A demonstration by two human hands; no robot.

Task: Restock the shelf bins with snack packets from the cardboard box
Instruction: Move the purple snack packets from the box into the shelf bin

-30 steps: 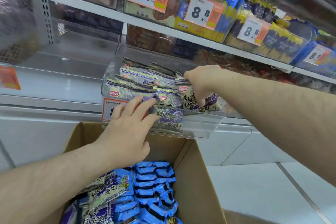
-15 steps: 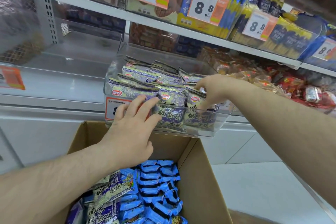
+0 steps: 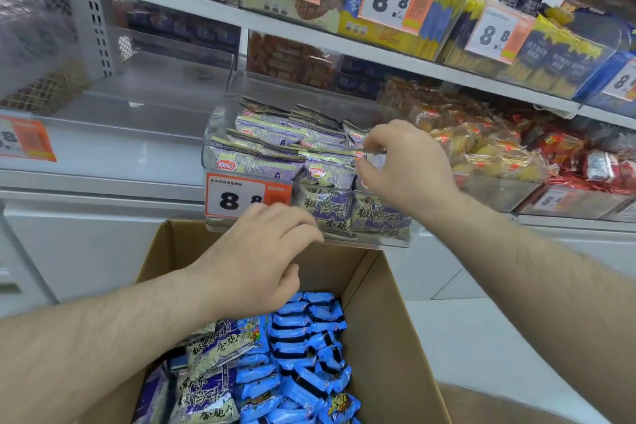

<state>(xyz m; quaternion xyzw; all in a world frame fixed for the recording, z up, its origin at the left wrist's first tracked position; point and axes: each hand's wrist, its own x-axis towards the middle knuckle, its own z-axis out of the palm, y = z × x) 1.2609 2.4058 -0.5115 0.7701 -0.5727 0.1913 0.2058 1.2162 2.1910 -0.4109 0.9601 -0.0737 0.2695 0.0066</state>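
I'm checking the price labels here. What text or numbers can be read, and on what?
"8 8": price tag on the clear bin.
"8 8": three upper-shelf tags.
"板鸭味": purple packets at the bin's front.
Small print, QR codes, red packet logos: too blurred to read.

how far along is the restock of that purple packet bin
Partly done: the clear bin already holds rows of purple packets. In hand: the right hand fingers a packet at the bin's right side; whether it has a grip on it is unclear. The left hand hovers empty by the bin front. Left: the cardboard box still holds purple packets and many blue ones.
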